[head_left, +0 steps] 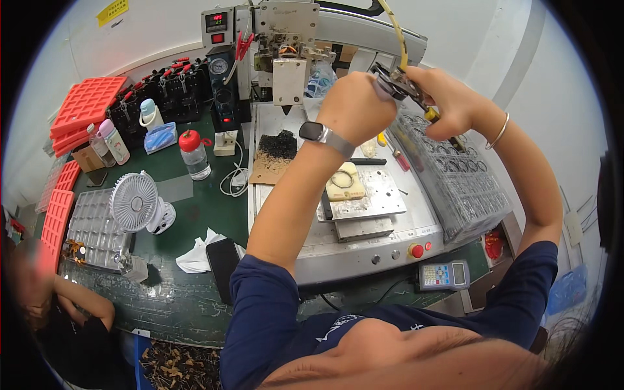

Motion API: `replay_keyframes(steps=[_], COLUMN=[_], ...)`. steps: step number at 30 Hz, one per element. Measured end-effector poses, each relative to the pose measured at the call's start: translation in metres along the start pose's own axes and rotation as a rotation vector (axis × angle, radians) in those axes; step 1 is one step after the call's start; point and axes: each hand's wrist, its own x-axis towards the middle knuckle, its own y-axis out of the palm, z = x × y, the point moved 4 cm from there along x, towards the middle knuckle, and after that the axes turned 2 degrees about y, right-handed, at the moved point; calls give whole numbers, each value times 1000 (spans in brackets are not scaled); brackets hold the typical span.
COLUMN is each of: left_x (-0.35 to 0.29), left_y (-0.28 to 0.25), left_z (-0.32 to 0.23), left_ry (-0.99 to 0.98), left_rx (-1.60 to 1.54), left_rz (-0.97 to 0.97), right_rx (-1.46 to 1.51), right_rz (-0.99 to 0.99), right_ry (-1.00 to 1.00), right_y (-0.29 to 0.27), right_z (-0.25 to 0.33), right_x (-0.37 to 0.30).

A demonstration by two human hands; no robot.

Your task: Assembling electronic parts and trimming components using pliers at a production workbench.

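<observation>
Both my hands are raised in front of the benchtop machine [286, 81]. My left hand [365, 107] is closed, back toward me, on a small dark part [387, 83] whose shape is mostly hidden by my fingers. Closed beside it, my right hand [448, 104] grips a metal hand tool with yellow and dark handles [431, 115], which looks like pliers. The tool's front end meets the dark part. Below my hands, a thin dark ring [342, 179] lies on a cream block [345, 190], fixed on the machine's metal plate [383, 190].
Clear trays of dark rings [465, 175] stand at the right. A yellow hose [394, 29] hangs above my hands. Cardboard with black bits [278, 146], a red-capped bottle [194, 156], a white fan [135, 203] and a phone [225, 268] lie leftward. Another person's arm [84, 300] is lower left.
</observation>
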Motion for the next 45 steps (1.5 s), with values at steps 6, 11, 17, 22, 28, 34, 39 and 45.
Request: replay_keyframes(steps=[6, 11, 17, 22, 28, 34, 39, 45], left_x=[3, 6, 9, 14, 18, 14, -1, 3], left_y=[6, 10, 16, 21, 25, 23, 13, 9], left_z=[11, 18, 30, 46, 51, 36, 11, 5], left_ry=[-39, -44, 43, -56, -92, 43, -113, -21], left_rx=[37, 111, 181, 294, 399, 298, -633, -170], left_rz=[-122, -191, -335, -317, -301, -294, 300, 24], right_rx=[-1, 82, 153, 320, 636, 493, 240, 218], right_rz=[-13, 23, 12, -7, 43, 13, 67, 42], right_ry=[75, 264, 400, 515, 718, 369, 68, -16], right_y=[2, 13, 21, 39, 54, 33, 10, 8], right_z=[-1, -8, -5, -15, -26, -37, -37, -40], right_x=[0, -2, -2, 4, 5, 0, -6, 2])
